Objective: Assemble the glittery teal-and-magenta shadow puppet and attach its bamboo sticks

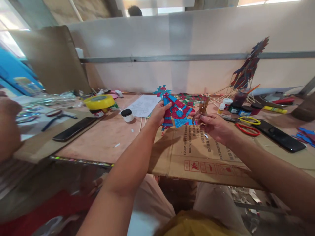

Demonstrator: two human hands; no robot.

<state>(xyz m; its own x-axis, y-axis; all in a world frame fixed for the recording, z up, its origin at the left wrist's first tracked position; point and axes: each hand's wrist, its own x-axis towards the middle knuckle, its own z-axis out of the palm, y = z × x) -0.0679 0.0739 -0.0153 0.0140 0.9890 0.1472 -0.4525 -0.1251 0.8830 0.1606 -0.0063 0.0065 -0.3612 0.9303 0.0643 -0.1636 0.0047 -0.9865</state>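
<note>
My left hand [159,113] grips a flat cut-out figure [178,109] by its left side, thumb on the front. The figure is painted blue and red, with a jagged blue-and-red top, and is held tilted above the cardboard. At its lower right edge, my right hand [214,126] is closed with its fingertips pinched together. A shiny brown, see-through piece [203,104] shows just above these fingertips; whether they hold it or the figure's edge, I cannot tell. Printed cardboard [177,157] lies beneath both hands.
Paint jars [246,110], red-handled scissors [247,128] and a black phone [279,136] lie to the right. Painted cut-outs [248,68] on sticks lean behind. Leftward are a white jar [127,115], yellow tape [98,102], another phone [75,128] and a co-worker's blurred arm [8,127].
</note>
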